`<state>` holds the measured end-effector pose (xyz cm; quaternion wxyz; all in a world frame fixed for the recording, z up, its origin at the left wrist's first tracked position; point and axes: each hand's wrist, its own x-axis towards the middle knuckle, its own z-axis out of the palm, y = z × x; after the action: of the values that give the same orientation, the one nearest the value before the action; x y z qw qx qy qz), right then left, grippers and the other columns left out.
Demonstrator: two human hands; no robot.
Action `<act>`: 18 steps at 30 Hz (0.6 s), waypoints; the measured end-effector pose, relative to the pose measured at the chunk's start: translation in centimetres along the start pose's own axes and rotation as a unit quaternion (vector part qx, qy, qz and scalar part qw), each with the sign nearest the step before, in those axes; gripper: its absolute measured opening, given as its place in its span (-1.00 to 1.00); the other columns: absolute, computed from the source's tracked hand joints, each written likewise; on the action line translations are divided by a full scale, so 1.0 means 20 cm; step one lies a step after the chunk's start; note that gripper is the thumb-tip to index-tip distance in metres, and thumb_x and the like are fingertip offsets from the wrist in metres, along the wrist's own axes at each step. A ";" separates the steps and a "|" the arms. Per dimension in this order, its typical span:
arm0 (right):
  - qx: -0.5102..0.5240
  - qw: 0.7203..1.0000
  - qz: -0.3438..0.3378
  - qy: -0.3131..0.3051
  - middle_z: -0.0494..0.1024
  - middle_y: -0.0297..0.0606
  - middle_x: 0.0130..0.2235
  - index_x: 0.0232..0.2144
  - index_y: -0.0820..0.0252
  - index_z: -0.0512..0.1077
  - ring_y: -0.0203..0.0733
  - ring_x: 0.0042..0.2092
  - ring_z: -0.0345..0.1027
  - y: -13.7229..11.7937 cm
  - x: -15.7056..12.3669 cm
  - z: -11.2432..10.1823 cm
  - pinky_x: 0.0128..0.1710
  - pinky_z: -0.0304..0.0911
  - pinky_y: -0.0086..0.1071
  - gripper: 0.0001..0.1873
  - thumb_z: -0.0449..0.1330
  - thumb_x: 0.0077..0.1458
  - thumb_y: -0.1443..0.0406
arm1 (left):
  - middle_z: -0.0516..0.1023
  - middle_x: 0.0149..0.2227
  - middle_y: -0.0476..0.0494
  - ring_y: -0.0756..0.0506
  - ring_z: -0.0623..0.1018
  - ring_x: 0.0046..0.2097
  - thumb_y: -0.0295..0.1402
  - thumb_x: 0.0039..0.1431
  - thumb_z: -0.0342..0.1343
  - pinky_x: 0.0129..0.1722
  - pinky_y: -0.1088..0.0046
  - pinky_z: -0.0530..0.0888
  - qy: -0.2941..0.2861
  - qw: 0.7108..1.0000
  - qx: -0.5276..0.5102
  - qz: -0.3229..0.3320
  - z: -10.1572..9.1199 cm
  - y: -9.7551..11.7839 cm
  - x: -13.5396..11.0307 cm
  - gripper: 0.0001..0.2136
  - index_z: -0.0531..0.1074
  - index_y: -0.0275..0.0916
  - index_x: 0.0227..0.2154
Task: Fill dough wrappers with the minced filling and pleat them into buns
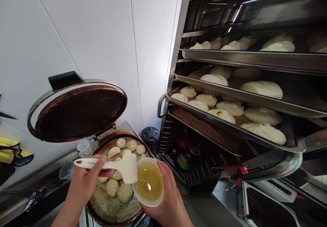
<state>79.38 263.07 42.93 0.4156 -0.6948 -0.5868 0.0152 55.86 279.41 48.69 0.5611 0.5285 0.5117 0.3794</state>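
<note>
My left hand (pixel 89 179) is closed round the handle of a white basting brush (pixel 127 168), its bristle end pointing right and touching or just beside the rim of a small white bowl. That bowl (pixel 160 199) sits in my right hand (pixel 171 199), tilted slightly, with yellow oily liquid (pixel 149 182) inside. Both are held above a round electric griddle pan (pixel 107 208) where several pale buns (pixel 125 193) lie in its oily base. The brush and my left hand cover part of the buns. The griddle's dark round lid (pixel 81 114) stands raised behind.
On the right rises a metal rack (pixel 176 43) with trays (pixel 245 58) of pale buns, the lower tray jutting out. Bottles (pixel 183 160) stand beneath it. A black-lidded bin (pixel 150 136) is behind the griddle. Red-handled scissors (pixel 237 172) hang at lower right; a faucet (pixel 32 199) is at left.
</note>
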 end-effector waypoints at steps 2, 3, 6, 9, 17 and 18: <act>0.005 1.000 0.023 -0.001 0.31 0.17 0.28 0.38 0.27 -0.03 0.29 0.32 0.24 0.02 0.00 -0.03 0.24 0.41 0.17 0.12 0.43 -0.13 0.19 | 0.70 -0.11 -0.17 -0.22 0.71 -0.18 -0.04 0.14 0.30 -0.08 0.19 0.69 0.030 0.999 -0.008 0.015 -0.04 -0.11 0.13 -0.62 0.56 -0.26 -0.16; 0.006 0.999 0.032 0.000 0.30 0.17 0.28 0.38 0.27 -0.02 0.29 0.33 0.23 0.03 0.00 -0.04 0.25 0.40 0.16 0.11 0.43 -0.11 0.18 | 0.70 -0.10 -0.16 -0.21 0.71 -0.14 -0.04 0.18 0.25 -0.04 0.19 0.68 0.034 0.999 0.003 0.013 -0.03 -0.17 0.20 -0.64 0.55 -0.25 -0.16; 0.005 0.999 0.040 0.013 0.29 0.16 0.28 0.38 0.26 -0.01 0.27 0.33 0.22 0.05 0.00 -0.09 0.27 0.36 0.18 0.05 0.40 -0.04 0.17 | 0.70 -0.13 -0.22 -0.18 0.71 -0.17 -0.16 0.26 0.16 -0.07 0.21 0.68 0.019 0.999 0.042 -0.020 0.03 -0.36 0.37 -0.75 0.55 -0.26 -0.24; -0.010 0.999 0.038 0.026 0.31 0.16 0.27 0.37 0.25 0.00 0.28 0.31 0.23 0.08 -0.01 -0.13 0.26 0.36 0.21 0.04 0.40 -0.04 0.19 | 0.71 -0.22 -0.22 -0.13 0.71 -0.24 -0.21 0.28 0.19 -0.17 0.25 0.67 0.012 0.993 0.104 -0.054 0.04 -0.48 0.45 -0.78 0.55 -0.29 -0.26; -0.028 0.997 0.066 0.038 0.31 0.13 0.27 0.36 0.19 0.02 0.29 0.30 0.25 0.10 -0.03 -0.21 0.23 0.39 0.20 0.02 0.41 -0.03 0.17 | 0.68 -0.26 -0.10 -0.06 0.67 -0.29 -0.10 0.36 0.14 -0.16 0.28 0.61 -0.004 0.979 0.200 -0.037 0.14 -0.47 0.53 -0.68 0.53 -0.29 -0.12; -0.030 0.996 0.069 0.042 0.31 0.13 0.27 0.37 0.19 0.03 0.30 0.30 0.26 0.10 -0.03 -0.21 0.22 0.39 0.20 0.03 0.41 -0.03 0.16 | 0.68 -0.25 -0.10 -0.06 0.67 -0.29 -0.09 0.37 0.13 -0.16 0.29 0.61 -0.014 0.979 0.200 -0.030 0.19 -0.47 0.53 -0.67 0.53 -0.29 -0.11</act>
<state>83.00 260.29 44.19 0.4173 -0.7456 -0.5196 -0.0031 60.43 287.49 37.35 0.4622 0.6196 0.5851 0.2453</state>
